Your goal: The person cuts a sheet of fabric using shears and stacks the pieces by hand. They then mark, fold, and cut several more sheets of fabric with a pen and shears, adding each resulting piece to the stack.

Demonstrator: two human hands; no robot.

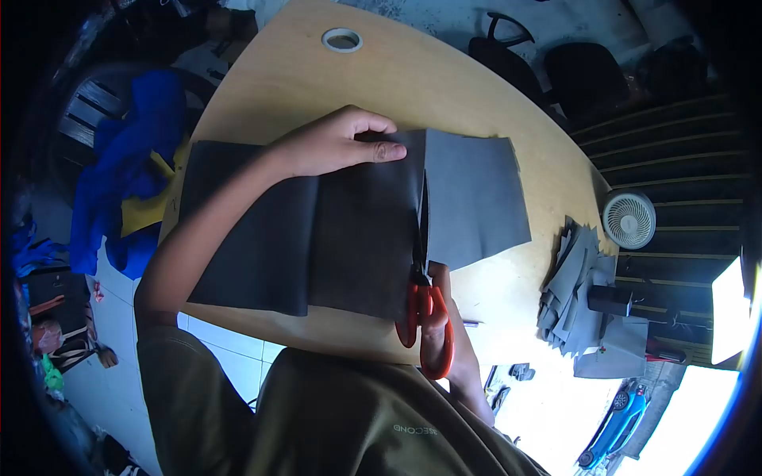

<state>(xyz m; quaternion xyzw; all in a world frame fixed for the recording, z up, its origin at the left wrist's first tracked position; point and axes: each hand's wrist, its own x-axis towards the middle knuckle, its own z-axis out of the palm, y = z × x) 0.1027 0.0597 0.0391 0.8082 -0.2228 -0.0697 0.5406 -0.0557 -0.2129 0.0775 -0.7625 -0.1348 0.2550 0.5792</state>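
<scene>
The L hand is closed at the far edge of the dark sheet, thumb on top and fingers curled by the rim, prob. to steady it and put a bit of tension near the blades. The R hand is gripping orange-handled scissors, thumb and fingers in the loops, w/ the blades pointing away from the body. That line prob. suits the wrist, b/c the forearm comes in from the near side.

The dark sheet lies across the surface, its L part folded or overlapped; can't tell which. The blades sit btwn it and the lighter grey panel, whose R side angles off over the wood. Can't tell if the two are joined at the far end.

Edges: the sheet's near side runs close to the surface's near rim, and the handles reach about to that rim, so elbow room is mostly toward the lap. Beyond the L hand, a stretch of wood separates the sheet from the tape roll. On the R, a gap parts the panel from stacked grey offcuts, w/ a white fan past them.
</scene>
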